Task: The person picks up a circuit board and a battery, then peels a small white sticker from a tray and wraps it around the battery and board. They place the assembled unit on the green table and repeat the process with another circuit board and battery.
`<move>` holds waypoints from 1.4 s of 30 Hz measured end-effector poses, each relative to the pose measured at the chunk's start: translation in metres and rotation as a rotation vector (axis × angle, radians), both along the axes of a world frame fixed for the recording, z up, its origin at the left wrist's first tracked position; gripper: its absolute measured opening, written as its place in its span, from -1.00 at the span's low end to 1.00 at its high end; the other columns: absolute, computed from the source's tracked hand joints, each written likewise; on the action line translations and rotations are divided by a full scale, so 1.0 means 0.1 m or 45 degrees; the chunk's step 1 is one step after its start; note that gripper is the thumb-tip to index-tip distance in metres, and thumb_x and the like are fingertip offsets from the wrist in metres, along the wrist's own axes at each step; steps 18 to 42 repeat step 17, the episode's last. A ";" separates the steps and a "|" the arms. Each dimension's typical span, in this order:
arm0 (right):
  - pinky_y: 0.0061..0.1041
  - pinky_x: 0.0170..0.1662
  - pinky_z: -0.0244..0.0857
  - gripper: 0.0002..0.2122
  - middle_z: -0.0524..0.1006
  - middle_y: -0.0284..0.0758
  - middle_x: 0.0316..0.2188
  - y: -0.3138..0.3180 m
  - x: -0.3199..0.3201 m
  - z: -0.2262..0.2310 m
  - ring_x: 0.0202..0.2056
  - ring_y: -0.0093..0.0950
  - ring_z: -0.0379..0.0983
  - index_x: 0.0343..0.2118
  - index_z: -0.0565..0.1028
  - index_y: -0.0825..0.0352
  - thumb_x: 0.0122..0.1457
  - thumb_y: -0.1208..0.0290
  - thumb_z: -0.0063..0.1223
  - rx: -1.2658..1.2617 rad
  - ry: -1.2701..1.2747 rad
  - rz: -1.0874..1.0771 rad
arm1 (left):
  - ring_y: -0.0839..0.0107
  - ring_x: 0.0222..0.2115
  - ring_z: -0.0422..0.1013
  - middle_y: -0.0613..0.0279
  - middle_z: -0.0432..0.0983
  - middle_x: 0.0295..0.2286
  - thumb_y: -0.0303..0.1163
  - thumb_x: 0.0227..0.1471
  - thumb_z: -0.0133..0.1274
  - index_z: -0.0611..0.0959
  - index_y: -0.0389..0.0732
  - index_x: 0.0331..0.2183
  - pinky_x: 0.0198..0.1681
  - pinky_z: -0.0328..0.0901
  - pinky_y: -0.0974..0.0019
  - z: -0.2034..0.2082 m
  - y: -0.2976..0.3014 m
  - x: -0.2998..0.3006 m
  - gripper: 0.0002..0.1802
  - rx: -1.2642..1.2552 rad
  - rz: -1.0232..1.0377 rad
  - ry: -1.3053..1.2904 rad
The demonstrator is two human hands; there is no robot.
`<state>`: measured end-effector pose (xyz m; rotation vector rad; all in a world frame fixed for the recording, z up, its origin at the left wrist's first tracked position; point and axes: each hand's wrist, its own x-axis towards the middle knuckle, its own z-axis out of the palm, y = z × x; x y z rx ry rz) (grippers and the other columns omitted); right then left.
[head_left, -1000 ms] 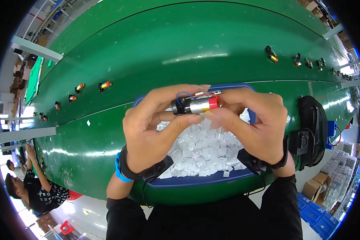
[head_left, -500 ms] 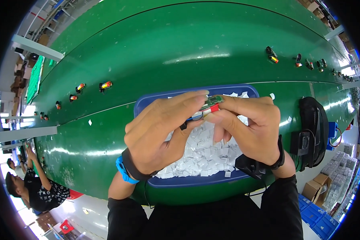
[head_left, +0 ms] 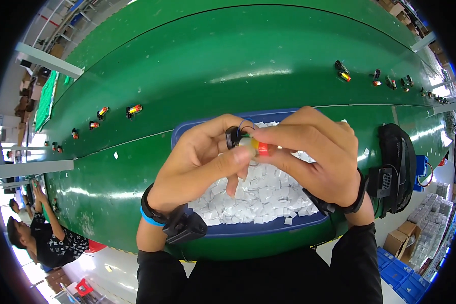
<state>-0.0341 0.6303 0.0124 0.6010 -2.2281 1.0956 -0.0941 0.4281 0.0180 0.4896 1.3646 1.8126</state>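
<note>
Above a blue tub (head_left: 258, 230) full of small white paper pieces (head_left: 258, 202), I hold a small battery assembly (head_left: 263, 149) between both hands. Its cylindrical body is wrapped in red and yellow, with a round black part and thin dark wires at its left end. My left hand (head_left: 195, 159) grips the left end, thumb lying across the pale section. The thumb and fingers of my right hand (head_left: 321, 154) pinch the red end. My fingers cover much of the assembly, and its circuit board hardly shows.
Similar assemblies (head_left: 134, 110) lie on the green bench (head_left: 248, 50) at left, with more (head_left: 343, 75) at far right. A black bag (head_left: 395, 167) rests right of the tub. At far left another person (head_left: 45, 235) works at the bench. Cardboard boxes (head_left: 397, 239) and blue crates (head_left: 403, 268) stand at lower right.
The assembly has been turned over: its green board faced up before, and now the red and yellow wrapped side shows. My left hand has rolled palm-up, and my right fingers have shifted their pinch.
</note>
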 end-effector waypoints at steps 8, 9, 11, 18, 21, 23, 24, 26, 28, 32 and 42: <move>-0.67 -0.59 0.27 -0.70 0.54 -0.37 -0.49 0.03 0.02 -0.03 -0.55 -0.54 0.49 -0.27 0.64 0.31 -0.15 0.52 0.41 0.097 0.010 0.066 | 0.59 -0.51 0.39 0.24 0.50 -0.39 -0.33 0.09 0.20 0.55 -0.32 -0.18 -0.59 0.27 0.52 -0.04 0.00 -0.01 -0.68 -0.073 0.080 0.094; -0.67 -0.57 0.28 -0.69 0.55 -0.37 -0.47 0.05 0.01 -0.05 -0.54 -0.56 0.49 -0.25 0.63 0.31 -0.14 0.53 0.40 0.101 0.001 0.084 | 0.63 -0.47 0.39 0.29 0.51 -0.41 -0.36 0.11 0.20 0.59 -0.29 -0.20 -0.58 0.27 0.54 -0.06 0.01 -0.01 -0.75 -0.036 0.092 0.078; -0.68 -0.56 0.28 -0.67 0.55 -0.37 -0.45 0.07 -0.01 -0.04 -0.53 -0.57 0.49 -0.22 0.62 0.32 -0.13 0.54 0.39 0.106 -0.006 0.102 | 0.64 -0.47 0.39 0.31 0.52 -0.42 -0.36 0.11 0.19 0.59 -0.28 -0.19 -0.58 0.27 0.55 -0.10 -0.02 -0.09 -0.74 -0.061 0.094 0.107; -0.61 -0.29 0.48 -0.49 0.57 -0.34 -0.28 0.75 -0.45 -0.13 -0.31 -0.51 0.58 0.15 0.40 0.17 0.11 0.35 0.26 -0.253 -0.768 -0.165 | 0.54 -0.44 0.42 0.29 0.53 -0.39 -0.21 0.09 0.20 0.55 -0.30 -0.13 -0.53 0.27 0.48 -0.25 -0.40 -0.79 -0.59 -0.575 0.378 0.556; -0.61 -0.29 0.48 -0.49 0.57 -0.34 -0.28 0.75 -0.45 -0.13 -0.31 -0.51 0.58 0.15 0.40 0.17 0.11 0.35 0.26 -0.253 -0.768 -0.165 | 0.54 -0.44 0.42 0.29 0.53 -0.39 -0.21 0.09 0.20 0.55 -0.30 -0.13 -0.53 0.27 0.48 -0.25 -0.40 -0.79 -0.59 -0.575 0.378 0.556; -0.61 -0.29 0.48 -0.49 0.57 -0.34 -0.28 0.75 -0.45 -0.13 -0.31 -0.51 0.58 0.15 0.40 0.17 0.11 0.35 0.26 -0.253 -0.768 -0.165 | 0.54 -0.44 0.42 0.29 0.53 -0.39 -0.21 0.09 0.20 0.55 -0.30 -0.13 -0.53 0.27 0.48 -0.25 -0.40 -0.79 -0.59 -0.575 0.378 0.556; -0.61 -0.29 0.48 -0.49 0.57 -0.34 -0.28 0.75 -0.45 -0.13 -0.31 -0.51 0.58 0.15 0.40 0.17 0.11 0.35 0.26 -0.253 -0.768 -0.165 | 0.54 -0.44 0.42 0.29 0.53 -0.39 -0.21 0.09 0.20 0.55 -0.30 -0.13 -0.53 0.27 0.48 -0.25 -0.40 -0.79 -0.59 -0.575 0.378 0.556; -0.61 -0.29 0.48 -0.49 0.57 -0.34 -0.28 0.75 -0.45 -0.13 -0.31 -0.51 0.58 0.15 0.40 0.17 0.11 0.35 0.26 -0.253 -0.768 -0.165 | 0.54 -0.44 0.42 0.29 0.53 -0.39 -0.21 0.09 0.20 0.55 -0.30 -0.13 -0.53 0.27 0.48 -0.25 -0.40 -0.79 -0.59 -0.575 0.378 0.556; -0.61 -0.29 0.48 -0.49 0.57 -0.34 -0.28 0.75 -0.45 -0.13 -0.31 -0.51 0.58 0.15 0.40 0.17 0.11 0.35 0.26 -0.253 -0.768 -0.165 | 0.54 -0.44 0.42 0.29 0.53 -0.39 -0.21 0.09 0.20 0.55 -0.30 -0.13 -0.53 0.27 0.48 -0.25 -0.40 -0.79 -0.59 -0.575 0.378 0.556; -0.61 -0.29 0.48 -0.49 0.57 -0.34 -0.28 0.75 -0.45 -0.13 -0.31 -0.51 0.58 0.15 0.40 0.17 0.11 0.35 0.26 -0.253 -0.768 -0.165 | 0.54 -0.44 0.42 0.29 0.53 -0.39 -0.21 0.09 0.20 0.55 -0.30 -0.13 -0.53 0.27 0.48 -0.25 -0.40 -0.79 -0.59 -0.575 0.378 0.556; -0.61 -0.29 0.48 -0.49 0.57 -0.34 -0.28 0.75 -0.45 -0.13 -0.31 -0.51 0.58 0.15 0.40 0.17 0.11 0.35 0.26 -0.253 -0.768 -0.165 | 0.54 -0.44 0.42 0.29 0.53 -0.39 -0.21 0.09 0.20 0.55 -0.30 -0.13 -0.53 0.27 0.48 -0.25 -0.40 -0.79 -0.59 -0.575 0.378 0.556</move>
